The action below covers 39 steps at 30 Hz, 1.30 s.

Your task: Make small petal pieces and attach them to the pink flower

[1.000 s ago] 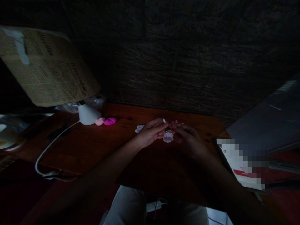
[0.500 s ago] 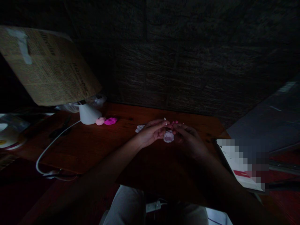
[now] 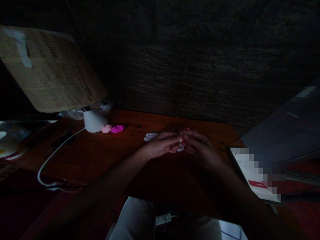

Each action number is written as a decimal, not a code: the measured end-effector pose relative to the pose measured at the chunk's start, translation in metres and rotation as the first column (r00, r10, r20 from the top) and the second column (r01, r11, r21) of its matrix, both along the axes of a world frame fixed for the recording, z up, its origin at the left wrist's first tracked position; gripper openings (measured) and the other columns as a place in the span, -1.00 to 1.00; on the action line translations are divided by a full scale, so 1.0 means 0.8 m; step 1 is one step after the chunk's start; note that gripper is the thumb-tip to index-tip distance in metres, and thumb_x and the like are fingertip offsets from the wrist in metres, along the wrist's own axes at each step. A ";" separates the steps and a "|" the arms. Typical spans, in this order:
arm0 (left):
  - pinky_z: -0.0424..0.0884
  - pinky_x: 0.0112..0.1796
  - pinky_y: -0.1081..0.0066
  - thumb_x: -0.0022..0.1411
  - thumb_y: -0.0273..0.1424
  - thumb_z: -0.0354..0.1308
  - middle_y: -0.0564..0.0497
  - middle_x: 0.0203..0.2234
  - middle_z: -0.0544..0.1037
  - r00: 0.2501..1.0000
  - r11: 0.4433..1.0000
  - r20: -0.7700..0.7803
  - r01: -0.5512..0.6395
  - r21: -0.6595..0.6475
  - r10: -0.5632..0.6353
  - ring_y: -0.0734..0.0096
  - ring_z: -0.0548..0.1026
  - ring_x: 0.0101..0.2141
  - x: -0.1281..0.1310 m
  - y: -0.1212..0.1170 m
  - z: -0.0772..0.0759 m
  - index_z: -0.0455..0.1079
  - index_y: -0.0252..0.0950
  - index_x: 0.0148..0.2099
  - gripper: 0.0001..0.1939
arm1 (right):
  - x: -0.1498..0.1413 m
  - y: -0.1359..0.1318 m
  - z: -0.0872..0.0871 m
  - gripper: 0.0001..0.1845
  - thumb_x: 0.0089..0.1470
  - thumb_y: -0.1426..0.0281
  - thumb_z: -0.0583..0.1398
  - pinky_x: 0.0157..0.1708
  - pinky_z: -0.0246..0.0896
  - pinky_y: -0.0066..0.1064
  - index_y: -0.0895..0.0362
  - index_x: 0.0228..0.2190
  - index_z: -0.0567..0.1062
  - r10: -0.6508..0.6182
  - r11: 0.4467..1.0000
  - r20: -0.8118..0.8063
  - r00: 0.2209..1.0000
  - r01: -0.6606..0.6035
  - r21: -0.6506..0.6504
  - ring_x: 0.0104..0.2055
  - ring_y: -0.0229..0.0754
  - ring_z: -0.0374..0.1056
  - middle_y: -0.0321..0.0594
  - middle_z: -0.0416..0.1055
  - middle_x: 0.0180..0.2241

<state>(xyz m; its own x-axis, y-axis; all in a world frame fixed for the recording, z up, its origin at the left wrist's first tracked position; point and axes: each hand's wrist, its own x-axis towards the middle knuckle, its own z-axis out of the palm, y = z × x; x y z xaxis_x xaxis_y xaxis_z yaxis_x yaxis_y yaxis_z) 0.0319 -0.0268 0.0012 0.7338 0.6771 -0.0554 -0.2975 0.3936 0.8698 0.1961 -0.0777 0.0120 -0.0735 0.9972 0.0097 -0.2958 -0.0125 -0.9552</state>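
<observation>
Lamp (image 3: 62, 78), newsprint-shaded, blocks the left end of the table (image 3: 120, 153), cord (image 3: 50, 156) looping over the front edge, pale pink lump (image 3: 106, 128) and magenta lump (image 3: 117, 128) beside its base, then side room up to a crumpled white piece (image 3: 150, 136). Left hand (image 3: 162, 145) pinches a small white bit (image 3: 180, 139) above a half-hidden whitish piece (image 3: 180, 148); right hand (image 3: 201, 146) has fingertips at it, can't tell if gripping. Pink bits (image 3: 188, 129) sit behind, wall (image 3: 160, 73) bounds the back edge, white panel (image 3: 250, 173) crowds the right edge.
</observation>
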 end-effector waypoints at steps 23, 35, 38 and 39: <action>0.08 -0.49 0.51 -0.06 -0.09 0.50 -0.01 -0.48 0.52 1.000 0.999 0.015 0.020 0.048 -0.020 0.66 0.26 -0.55 0.004 0.000 -0.003 0.51 -0.42 -0.30 -0.51 | 0.001 0.002 -0.006 -0.70 -0.08 0.14 0.44 -0.60 -0.06 -0.50 0.08 -0.40 0.59 0.019 0.999 -0.022 1.000 -0.018 0.046 -0.57 -0.38 0.04 -0.40 0.28 -0.57; 0.09 -0.51 0.50 0.00 -0.08 0.45 -0.03 -0.45 0.54 0.999 0.995 0.035 -0.021 0.101 0.018 0.65 0.28 -0.57 0.006 0.003 -0.010 0.55 -0.41 -0.23 -0.52 | 0.000 0.002 -0.005 -0.70 -0.11 0.16 0.46 -0.58 0.00 -0.50 0.05 -0.36 0.60 -0.016 1.000 -0.003 1.000 0.016 0.026 -0.57 -0.37 0.08 -0.40 0.31 -0.57; 0.10 -0.50 0.50 0.01 -0.05 0.44 0.00 -0.50 0.50 0.999 0.990 0.012 -0.045 0.134 0.044 0.63 0.29 -0.57 0.007 0.004 -0.011 0.55 -0.42 -0.25 -0.50 | 0.000 0.003 -0.006 -0.69 -0.14 0.17 0.47 -0.58 -0.01 -0.50 0.05 -0.37 0.61 -0.030 0.999 -0.004 1.000 0.030 0.022 -0.56 -0.36 0.10 -0.39 0.33 -0.56; 0.10 -0.50 0.49 0.02 -0.03 0.42 0.00 -0.51 0.49 0.999 0.989 0.001 -0.049 0.138 0.050 0.62 0.29 -0.57 0.007 0.004 -0.011 0.55 -0.43 -0.24 -0.49 | 0.000 0.003 -0.006 -0.69 -0.15 0.17 0.47 -0.58 -0.01 -0.50 0.05 -0.37 0.61 -0.035 0.999 -0.007 0.999 0.035 0.023 -0.56 -0.36 0.11 -0.39 0.34 -0.55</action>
<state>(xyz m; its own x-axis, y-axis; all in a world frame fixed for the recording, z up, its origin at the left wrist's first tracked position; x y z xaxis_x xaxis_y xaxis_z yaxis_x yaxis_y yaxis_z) 0.0376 -0.0233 -0.0078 0.6991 0.7139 0.0397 -0.3118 0.2545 0.9154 0.1964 -0.0751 0.0073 -0.0386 0.9987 0.0333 -0.3022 0.0201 -0.9530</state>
